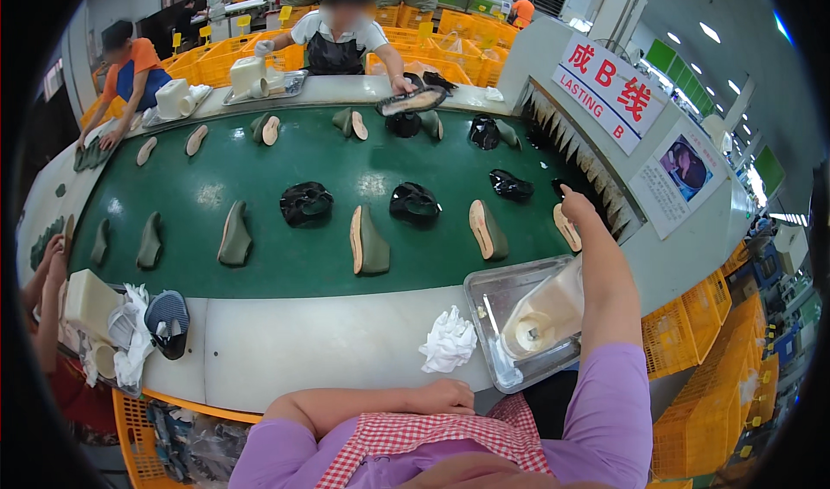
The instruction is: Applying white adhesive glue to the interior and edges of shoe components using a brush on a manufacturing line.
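Observation:
My right arm stretches across a tray to the right end of the green conveyor belt (328, 160). My right hand (579, 206) has its fingers closed at the edge of a small black shoe upper (559, 186), which it partly hides. Just below that hand lies a shoe last with a tan sole (566, 228). My left hand (445, 396) rests loosely curled at the table's near edge, in front of my checked apron; nothing shows in it. A crumpled white cloth (450, 340) lies just beyond it.
Green lasts (373, 242) and black uppers (415, 204) lie along the belt. A metal tray (484, 316) holds a cut plastic container (540, 320). Across the belt, a co-worker holds a dark shoe piece (411, 101). A fringed tunnel opening (571, 147) borders the belt's right end.

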`<control>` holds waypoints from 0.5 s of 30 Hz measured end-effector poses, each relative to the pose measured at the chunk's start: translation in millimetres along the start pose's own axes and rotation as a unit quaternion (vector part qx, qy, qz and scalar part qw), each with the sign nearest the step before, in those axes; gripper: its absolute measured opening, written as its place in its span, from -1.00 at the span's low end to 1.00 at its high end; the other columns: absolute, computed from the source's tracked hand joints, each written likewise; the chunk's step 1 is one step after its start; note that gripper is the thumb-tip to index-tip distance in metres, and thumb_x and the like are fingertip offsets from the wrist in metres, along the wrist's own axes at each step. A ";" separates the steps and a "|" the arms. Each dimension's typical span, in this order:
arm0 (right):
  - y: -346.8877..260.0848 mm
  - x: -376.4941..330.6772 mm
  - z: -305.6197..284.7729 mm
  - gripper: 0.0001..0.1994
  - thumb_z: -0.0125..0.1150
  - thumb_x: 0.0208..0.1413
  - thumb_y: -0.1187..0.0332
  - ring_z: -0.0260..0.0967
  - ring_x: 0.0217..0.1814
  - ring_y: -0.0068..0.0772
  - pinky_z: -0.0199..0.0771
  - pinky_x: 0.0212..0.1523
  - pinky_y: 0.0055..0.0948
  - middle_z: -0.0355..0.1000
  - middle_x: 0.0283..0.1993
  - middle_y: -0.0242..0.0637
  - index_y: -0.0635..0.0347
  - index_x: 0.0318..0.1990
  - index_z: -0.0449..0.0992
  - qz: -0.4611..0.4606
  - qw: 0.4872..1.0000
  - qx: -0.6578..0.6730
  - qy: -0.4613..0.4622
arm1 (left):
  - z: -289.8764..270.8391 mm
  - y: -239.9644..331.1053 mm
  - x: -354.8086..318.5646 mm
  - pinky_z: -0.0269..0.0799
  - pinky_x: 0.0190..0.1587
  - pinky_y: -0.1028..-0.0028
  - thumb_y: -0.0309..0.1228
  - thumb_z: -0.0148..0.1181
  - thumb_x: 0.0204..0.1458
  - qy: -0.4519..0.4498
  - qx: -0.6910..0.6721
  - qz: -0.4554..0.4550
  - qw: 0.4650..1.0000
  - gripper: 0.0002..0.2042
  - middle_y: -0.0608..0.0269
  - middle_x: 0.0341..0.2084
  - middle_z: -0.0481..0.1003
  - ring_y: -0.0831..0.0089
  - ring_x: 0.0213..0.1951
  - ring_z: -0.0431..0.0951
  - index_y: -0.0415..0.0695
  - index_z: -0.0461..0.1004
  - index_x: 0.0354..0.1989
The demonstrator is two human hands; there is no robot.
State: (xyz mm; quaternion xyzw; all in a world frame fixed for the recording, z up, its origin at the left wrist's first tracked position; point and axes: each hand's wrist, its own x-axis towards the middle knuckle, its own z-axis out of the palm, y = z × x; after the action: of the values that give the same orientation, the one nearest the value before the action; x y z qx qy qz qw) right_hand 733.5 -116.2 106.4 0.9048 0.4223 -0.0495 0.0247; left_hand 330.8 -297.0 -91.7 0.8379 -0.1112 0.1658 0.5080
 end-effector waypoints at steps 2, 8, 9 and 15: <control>1.4 7.7 0.4 -0.33 -0.15 0.08 0.54 0.52 -0.38 -0.32 0.48 -0.25 -0.29 0.54 -0.15 -0.19 -0.22 0.38 0.02 0.019 1.000 -0.018 0.016 | 0.1 -1.1 2.6 0.39 -0.26 0.29 -0.29 0.17 0.03 -0.012 0.000 -0.008 1.000 -0.80 0.17 -0.50 0.45 0.18 -0.31 0.46 -0.18 0.49 -0.46; -15.5 11.7 5.2 -0.39 -0.15 0.12 0.48 0.55 -0.26 -0.24 0.50 -0.17 -0.23 0.53 -0.11 -0.16 -0.16 0.37 0.08 0.003 1.000 -0.027 0.013 | 4.3 -4.3 0.7 0.39 -0.28 0.28 -0.26 0.17 0.03 0.004 -0.025 -0.002 1.000 -0.78 0.17 -0.49 0.47 0.18 -0.31 0.47 -0.18 0.51 -0.45; -16.6 17.4 6.9 -0.39 -0.15 0.12 0.48 0.55 -0.26 -0.24 0.50 -0.17 -0.23 0.53 -0.11 -0.16 -0.16 0.37 0.08 -0.006 0.999 -0.032 0.009 | 4.2 -6.2 -0.8 0.39 -0.28 0.28 -0.26 0.17 0.03 0.014 -0.026 -0.007 1.000 -0.78 0.17 -0.49 0.47 0.18 -0.31 0.47 -0.18 0.51 -0.45; -18.4 -10.1 0.3 -0.78 -0.01 0.06 0.32 0.48 -0.15 0.02 0.46 -0.15 -0.05 0.50 -0.22 -0.02 0.16 -0.30 0.57 -0.200 0.964 -0.140 0.107 | -0.9 -8.1 2.9 0.36 -0.30 0.26 -0.31 0.17 0.03 -0.016 -0.042 -0.009 0.999 -0.79 0.14 -0.52 0.46 0.17 -0.35 0.46 -0.20 0.49 -0.52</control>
State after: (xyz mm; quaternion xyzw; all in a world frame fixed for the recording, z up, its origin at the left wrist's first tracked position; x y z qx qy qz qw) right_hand 712.9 -112.1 107.2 0.7892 0.5977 0.1038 0.0957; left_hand 336.2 -292.6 -96.7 0.8192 -0.1186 0.1433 0.5425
